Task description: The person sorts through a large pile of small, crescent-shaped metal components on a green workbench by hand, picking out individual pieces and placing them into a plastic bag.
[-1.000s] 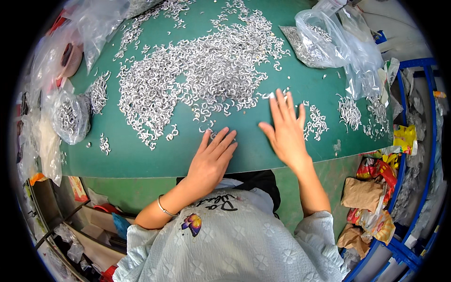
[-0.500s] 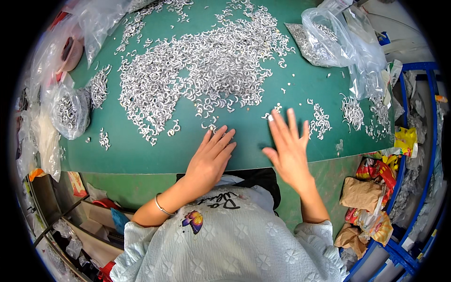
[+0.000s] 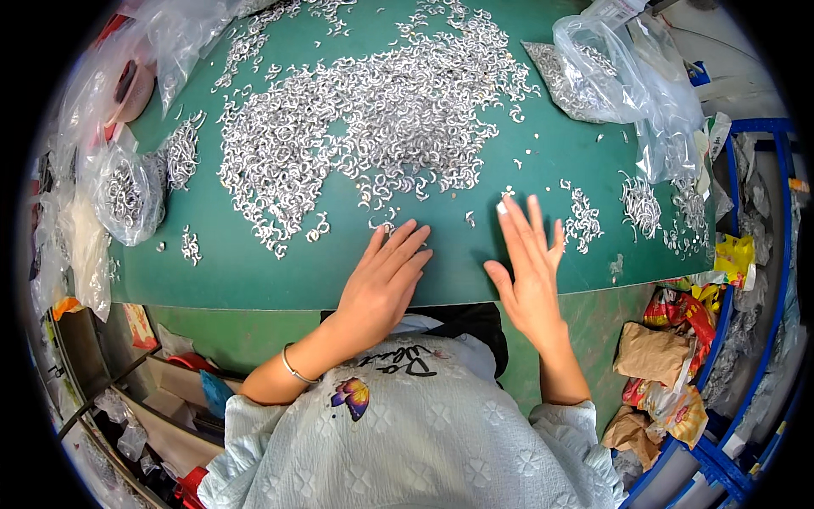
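Nearest to me is the person's pale shirt [image 3: 398, 450], with a butterfly on its front, and from its short sleeves both bare forearms reach over the edge of the green counter [image 3: 246, 284]. A bangle [image 3: 292, 365] circles the left wrist. The left hand [image 3: 383, 276] slants inward, back upward, its fingers stretched forward and only slightly apart at the tips; what lies under the palm I can't see. A few curved bits sit right by those fingertips. The right hand [image 3: 532, 276] points away from the body, back upward too, its fingers extended with gaps between some of them and the thumb standing well out to the side; I see nothing gripped in it. Just right of its fingers lies a small cluster [image 3: 582, 222] of pieces, with a larger heap [image 3: 642, 206] beyond that. Past both hands, across the middle of the counter, spreads the broad main pile [image 3: 407, 127]: countless little silvery-grey crescents, tangled in every direction, dense at the centre and thinning to stray pieces at the margins. To the left stands a clear bag [image 3: 127, 204] of similar bits, and at the far right rests another plastic bag [image 3: 593, 76], partly filled.
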Motion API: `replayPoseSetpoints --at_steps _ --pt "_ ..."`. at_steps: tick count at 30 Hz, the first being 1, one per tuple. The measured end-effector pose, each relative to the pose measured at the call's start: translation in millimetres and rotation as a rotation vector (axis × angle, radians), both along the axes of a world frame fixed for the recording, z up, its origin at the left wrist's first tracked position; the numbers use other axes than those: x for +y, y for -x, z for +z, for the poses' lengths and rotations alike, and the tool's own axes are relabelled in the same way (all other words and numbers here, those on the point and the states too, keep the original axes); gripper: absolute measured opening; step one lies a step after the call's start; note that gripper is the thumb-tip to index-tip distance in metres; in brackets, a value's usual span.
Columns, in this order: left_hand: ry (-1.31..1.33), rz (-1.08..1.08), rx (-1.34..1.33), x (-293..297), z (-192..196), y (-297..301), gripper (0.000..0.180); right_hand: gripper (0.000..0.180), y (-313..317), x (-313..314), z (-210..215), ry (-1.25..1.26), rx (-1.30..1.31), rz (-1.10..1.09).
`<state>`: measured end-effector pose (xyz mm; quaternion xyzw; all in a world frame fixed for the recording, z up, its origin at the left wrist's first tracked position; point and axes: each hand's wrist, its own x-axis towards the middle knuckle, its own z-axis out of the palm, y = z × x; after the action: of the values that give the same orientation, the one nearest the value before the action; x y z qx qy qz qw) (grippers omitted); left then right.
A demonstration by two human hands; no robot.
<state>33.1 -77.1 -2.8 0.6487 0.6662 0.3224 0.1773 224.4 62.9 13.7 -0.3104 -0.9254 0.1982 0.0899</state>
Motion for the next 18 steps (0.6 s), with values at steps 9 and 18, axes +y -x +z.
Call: replayPoseSetpoints --at_steps 9,18 --pt "0.002 -0.008 0.017 3.9 0.0 1.2 0.033 0.064 -0.6 -18.7 8.3 0.090 -0.056 0.099" --pt "-0.034 -0.042 0.015 7.7 1.4 -6.5 0.037 0.063 -1.3 -18.2 6.1 0.079 -0.082 0.093"
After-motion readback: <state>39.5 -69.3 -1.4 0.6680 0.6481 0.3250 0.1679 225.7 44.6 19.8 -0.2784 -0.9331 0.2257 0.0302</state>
